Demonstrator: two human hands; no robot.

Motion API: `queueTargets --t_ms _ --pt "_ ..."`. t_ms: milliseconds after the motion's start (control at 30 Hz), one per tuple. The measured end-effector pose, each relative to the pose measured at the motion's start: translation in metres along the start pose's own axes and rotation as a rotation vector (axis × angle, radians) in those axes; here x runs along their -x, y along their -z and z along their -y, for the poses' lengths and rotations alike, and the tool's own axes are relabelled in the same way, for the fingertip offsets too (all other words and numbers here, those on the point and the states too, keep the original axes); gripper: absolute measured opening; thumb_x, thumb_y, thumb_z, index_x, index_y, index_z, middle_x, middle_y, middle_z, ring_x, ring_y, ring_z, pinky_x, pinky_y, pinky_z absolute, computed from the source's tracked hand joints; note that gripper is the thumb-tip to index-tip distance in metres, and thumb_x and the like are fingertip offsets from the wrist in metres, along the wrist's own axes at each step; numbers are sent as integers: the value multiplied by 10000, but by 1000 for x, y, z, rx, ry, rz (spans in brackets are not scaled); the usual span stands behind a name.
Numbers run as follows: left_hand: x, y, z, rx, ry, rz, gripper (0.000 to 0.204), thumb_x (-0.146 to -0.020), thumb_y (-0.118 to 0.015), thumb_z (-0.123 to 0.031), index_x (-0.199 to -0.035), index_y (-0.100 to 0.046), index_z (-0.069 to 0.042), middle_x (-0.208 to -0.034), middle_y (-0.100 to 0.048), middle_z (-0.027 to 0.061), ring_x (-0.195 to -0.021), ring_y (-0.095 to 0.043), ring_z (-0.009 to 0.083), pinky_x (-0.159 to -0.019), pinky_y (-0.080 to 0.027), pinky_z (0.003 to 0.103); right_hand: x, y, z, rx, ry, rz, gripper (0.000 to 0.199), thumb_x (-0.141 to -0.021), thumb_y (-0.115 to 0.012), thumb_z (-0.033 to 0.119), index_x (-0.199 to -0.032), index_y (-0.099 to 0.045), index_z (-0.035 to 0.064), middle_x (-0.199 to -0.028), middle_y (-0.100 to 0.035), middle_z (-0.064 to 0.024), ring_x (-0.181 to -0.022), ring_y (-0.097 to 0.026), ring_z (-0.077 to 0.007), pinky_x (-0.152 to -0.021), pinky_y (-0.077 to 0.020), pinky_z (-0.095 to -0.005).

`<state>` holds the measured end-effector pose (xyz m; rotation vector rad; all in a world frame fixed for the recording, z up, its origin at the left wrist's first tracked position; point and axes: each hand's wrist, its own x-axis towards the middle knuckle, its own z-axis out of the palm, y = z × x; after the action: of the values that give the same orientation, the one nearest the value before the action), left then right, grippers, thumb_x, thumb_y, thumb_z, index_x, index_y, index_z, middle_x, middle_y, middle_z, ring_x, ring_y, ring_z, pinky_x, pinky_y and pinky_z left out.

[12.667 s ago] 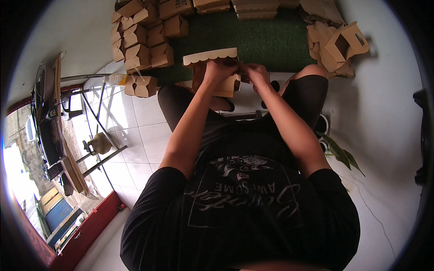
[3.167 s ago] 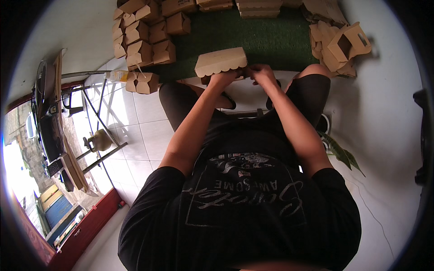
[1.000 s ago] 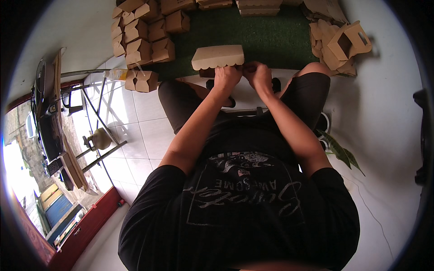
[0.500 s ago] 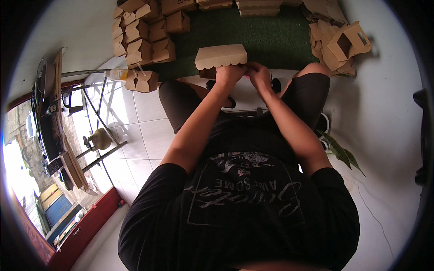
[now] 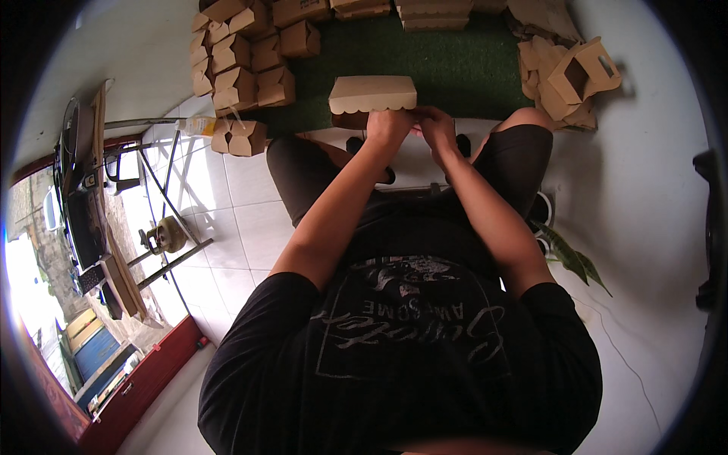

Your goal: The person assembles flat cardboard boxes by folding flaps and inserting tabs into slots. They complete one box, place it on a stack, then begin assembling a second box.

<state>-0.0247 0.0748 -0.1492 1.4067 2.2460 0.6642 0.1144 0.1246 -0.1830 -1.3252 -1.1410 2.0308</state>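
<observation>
Kraft cardboard box [image 5: 372, 92] at upper middle of frame, lid folded down, scalloped lid edge facing the person. Darker lower wall [image 5: 350, 120] shows under the scallops, left of the wrist. Box overlaps the near edge of the green mat [image 5: 425, 61] in view; can't tell what bears its weight.

Left hand [image 5: 390, 127]: at the box's near side, right half, knuckles up against the scalloped edge. Fingers mostly hidden, so can't tell if it's clamped on the box wall or just pressing.

Right hand [image 5: 434, 126]: just right of the box's near right corner, fingers bent in toward the left hand. Fingertips small and shadowed; can't tell whether they pinch anything. Hands are close together, contact between them unclear.

Around it: folded small boxes [image 5: 230, 53] packed in rows, upper left. Scallop-edged stack [image 5: 434, 15] at top middle. Flat cardboard pile [image 5: 535, 68] at upper right, with an open box with a handle slot [image 5: 574, 78] tilted on it. Twin-topped box [image 5: 246, 139] below the left rows, bottle [image 5: 196, 127] with yellow on it just beside.

Further out: dark shorts [image 5: 299, 176] and black T-shirt [image 5: 425, 326] fill the centre and bottom. Plant leaf [image 5: 574, 260] right of centre, thin cable [image 5: 623, 356] lower right. Metal frame [image 5: 177, 265] and rounded olive tank [image 5: 168, 234] at left.
</observation>
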Motion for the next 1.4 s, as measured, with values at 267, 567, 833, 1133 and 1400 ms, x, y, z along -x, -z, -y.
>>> queueTargets --t_ms 267,567,833,1133,1400 --pt "18 46 6 274 -18 -79 460 -931 -810 -236 -1342 -738 -42 -1189 -815 201 -1103 -799 357 -935 -612 469 12 -10 11 -235 -158 176 659 -1060 -782 301 -1586 -497 25 -1375 -676 -169 -1157 -721 -290 -1054 -591 -496" --pt "36 81 8 191 -31 -159 420 -971 -734 -176 -1339 -711 24 -1095 -824 224 -1033 -810 408 -918 -631 497 11 -20 4 -364 0 306 642 -1035 -833 207 -1550 -508 4 -1388 -695 -189 -1248 -721 -323 -1157 -575 -554" --pt "45 94 -7 187 29 -158 350 -920 -820 -190 -1197 -789 22 -1039 -827 229 -991 -811 421 -889 -639 484 14 -24 -1 -349 82 286 587 -1018 -850 186 -1482 -550 -13 -1338 -687 -146 -1265 -705 -297 -1182 -574 -521" --pt "36 75 8 163 -41 -226 440 -923 -811 -182 -1294 -734 41 -1095 -816 267 -1029 -805 435 -923 -631 503 23 -27 5 -322 67 276 588 -1008 -855 175 -1459 -545 -41 -1345 -669 -162 -1301 -690 -304 -1186 -580 -510" --pt "22 53 0 192 -44 -213 469 -893 -819 -260 -1209 -718 72 -1034 -788 296 -967 -776 490 -863 -627 551 13 -20 12 -124 -72 155 480 -1045 -786 234 -1427 -617 -2 -1214 -711 -96 -1040 -721 -190 -985 -624 -390"
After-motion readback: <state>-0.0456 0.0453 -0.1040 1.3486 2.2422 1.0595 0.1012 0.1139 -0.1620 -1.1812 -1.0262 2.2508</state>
